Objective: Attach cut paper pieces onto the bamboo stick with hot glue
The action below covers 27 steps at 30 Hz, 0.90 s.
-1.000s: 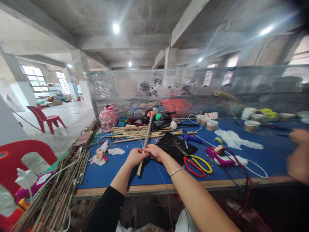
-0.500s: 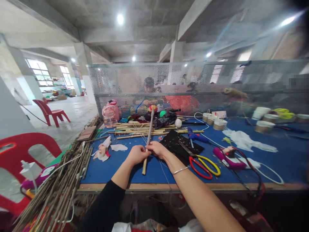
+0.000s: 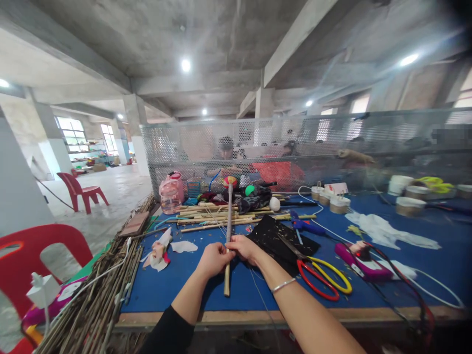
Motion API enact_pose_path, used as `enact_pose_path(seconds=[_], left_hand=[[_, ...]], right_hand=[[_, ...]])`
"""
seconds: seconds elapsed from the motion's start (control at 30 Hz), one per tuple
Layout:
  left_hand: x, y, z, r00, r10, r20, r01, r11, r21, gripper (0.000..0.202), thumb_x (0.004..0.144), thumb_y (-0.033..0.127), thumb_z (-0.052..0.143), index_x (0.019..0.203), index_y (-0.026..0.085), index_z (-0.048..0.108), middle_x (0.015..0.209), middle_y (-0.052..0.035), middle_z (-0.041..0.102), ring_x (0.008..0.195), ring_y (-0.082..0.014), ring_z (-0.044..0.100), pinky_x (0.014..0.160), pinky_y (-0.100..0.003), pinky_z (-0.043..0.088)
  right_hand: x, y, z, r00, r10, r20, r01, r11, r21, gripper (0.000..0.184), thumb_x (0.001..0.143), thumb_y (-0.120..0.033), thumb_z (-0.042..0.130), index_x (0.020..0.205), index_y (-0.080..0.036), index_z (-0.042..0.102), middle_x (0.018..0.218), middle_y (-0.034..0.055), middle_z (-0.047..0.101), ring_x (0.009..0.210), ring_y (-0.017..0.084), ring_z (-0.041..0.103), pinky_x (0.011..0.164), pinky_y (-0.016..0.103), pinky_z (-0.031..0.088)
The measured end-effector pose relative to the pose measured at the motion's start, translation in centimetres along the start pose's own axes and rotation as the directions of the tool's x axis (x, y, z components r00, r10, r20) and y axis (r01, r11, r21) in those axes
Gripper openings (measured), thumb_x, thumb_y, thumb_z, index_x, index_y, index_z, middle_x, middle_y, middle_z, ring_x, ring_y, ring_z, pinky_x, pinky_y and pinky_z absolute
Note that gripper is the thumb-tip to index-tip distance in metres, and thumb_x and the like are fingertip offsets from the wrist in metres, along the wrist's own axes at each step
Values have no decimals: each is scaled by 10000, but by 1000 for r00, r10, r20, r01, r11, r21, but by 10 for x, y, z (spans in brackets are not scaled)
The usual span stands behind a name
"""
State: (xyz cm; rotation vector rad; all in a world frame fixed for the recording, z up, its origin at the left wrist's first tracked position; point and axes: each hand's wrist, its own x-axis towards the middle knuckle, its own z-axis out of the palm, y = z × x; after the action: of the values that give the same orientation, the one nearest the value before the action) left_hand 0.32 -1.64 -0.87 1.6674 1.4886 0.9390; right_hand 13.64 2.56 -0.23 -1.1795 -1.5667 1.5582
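Both hands meet on a thin stick (image 3: 227,278) that points away from me, its upper stretch wrapped in something greyish. My left hand (image 3: 214,259) pinches it from the left, thumb against fingers. From the right, my right hand (image 3: 244,247) grips the stick at the same spot, with fingertips almost touching the left ones. A fine thread or wire (image 3: 262,295) trails down from beneath the right hand to the table edge. Over the stick's far end shows a red and yellow ball (image 3: 230,182); whether it is attached I cannot tell.
Right of my hands lie scissors (image 3: 313,268) with red and yellow handles, on black cloth (image 3: 271,238). A blue glue gun (image 3: 308,224) and purple power strip (image 3: 363,263) are beyond. Sticks (image 3: 206,216) lie ahead; bundled twigs (image 3: 96,280) line the left. A perforated screen (image 3: 184,142) stands behind.
The view has tilted up, so the table sits lower in the picture. Both hands stay on the stick, which now points more nearly straight ahead.
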Motion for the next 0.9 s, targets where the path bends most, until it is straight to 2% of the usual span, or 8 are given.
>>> enact_pose_path(seconds=[0.17, 0.23, 0.3, 0.43, 0.53, 0.67, 0.73, 0.9], left_hand=[[0, -1, 1, 1000, -21, 7, 22, 993, -112, 311, 613, 373, 683, 551, 179, 448, 422, 60, 450, 402, -78, 414, 416, -199, 284], [-2, 0, 3, 997, -46, 69, 59, 977, -206, 342, 643, 458, 651, 590, 174, 467, 433, 58, 451, 398, -81, 432, 419, -202, 321], [-4, 2, 4, 986, -62, 153, 108, 944, -312, 391, 674, 542, 596, 668, 162, 506, 514, 31, 518, 446, -92, 500, 457, -209, 392], [-8, 6, 2, 956, -66, 287, 198, 867, -458, 476, 670, 592, 589, 792, 132, 558, 694, -45, 614, 578, -115, 598, 552, -236, 472], [-9, 6, 1, 953, -75, 293, 216, 847, -485, 457, 623, 558, 662, 739, 131, 548, 583, -3, 567, 495, -98, 551, 498, -226, 453], [-9, 4, 2, 973, -75, 217, 174, 857, -485, 423, 543, 445, 766, 596, 151, 467, 438, 76, 435, 388, -47, 430, 417, -176, 371], [-9, 4, 0, 971, -70, 228, 177, 851, -494, 407, 555, 432, 763, 603, 150, 473, 461, 64, 464, 411, -52, 456, 429, -173, 379], [-11, 5, -4, 936, -63, 346, 245, 823, -513, 387, 639, 466, 691, 795, 130, 578, 674, -34, 616, 568, -100, 584, 532, -210, 458]], right_hand=[[2, 2, -5, 998, -10, 65, 7, 999, 41, 202, 656, -270, 662, 623, -151, 503, 362, -93, 386, 286, 18, 222, 335, 208, 69], [1, 2, -8, 994, -9, 113, 0, 997, 82, 230, 671, -326, 652, 647, -155, 499, 376, -100, 362, 295, 19, 207, 331, 201, 74], [-2, 1, -11, 988, -9, 154, -11, 992, 128, 252, 681, -372, 640, 707, -158, 510, 405, -107, 351, 307, 20, 194, 331, 190, 85], [-5, 1, -10, 986, -23, 165, -7, 983, 182, 293, 668, -386, 659, 762, -164, 492, 452, -97, 410, 311, 18, 232, 329, 182, 86], [-3, 4, -5, 991, -27, 134, 1, 982, 188, 323, 652, -387, 680, 693, -171, 444, 441, -93, 424, 304, 18, 263, 318, 186, 89], [-2, 6, -3, 992, -25, 123, 0, 980, 199, 328, 649, -380, 686, 699, -176, 433, 434, -98, 427, 300, 17, 246, 317, 186, 83], [-5, 4, -5, 988, -23, 152, -10, 977, 213, 319, 651, -375, 685, 719, -174, 447, 444, -101, 417, 309, 15, 235, 323, 183, 76], [-10, 0, -12, 974, -27, 224, -28, 971, 239, 305, 632, -341, 697, 764, -161, 490, 481, -91, 429, 338, 13, 254, 341, 175, 75]])
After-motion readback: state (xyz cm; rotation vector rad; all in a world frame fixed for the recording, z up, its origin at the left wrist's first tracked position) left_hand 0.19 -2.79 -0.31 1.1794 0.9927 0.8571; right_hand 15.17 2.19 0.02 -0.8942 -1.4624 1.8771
